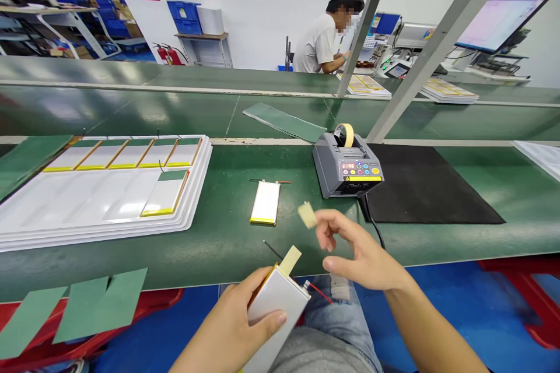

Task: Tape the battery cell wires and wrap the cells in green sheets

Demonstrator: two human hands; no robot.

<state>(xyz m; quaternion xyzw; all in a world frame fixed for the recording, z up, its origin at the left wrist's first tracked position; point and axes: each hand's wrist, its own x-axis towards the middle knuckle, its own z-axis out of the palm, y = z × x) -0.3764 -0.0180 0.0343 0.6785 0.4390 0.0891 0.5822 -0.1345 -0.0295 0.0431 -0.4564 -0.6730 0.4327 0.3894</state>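
Observation:
My left hand grips a flat silver battery pouch over my lap; a strip of yellowish tape sticks up from its top edge and a red wire trails from its corner. My right hand hovers just right of it, fingers loosely curled, with a small piece of tape stuck to a fingertip. Another battery pouch lies on the green bench ahead. A grey tape dispenser with a tape roll stands beyond my right hand.
A stack of white trays at left holds several pouches. Green sheets hang at the bench's near edge. A black mat lies right of the dispenser. A person sits at a far station near monitors.

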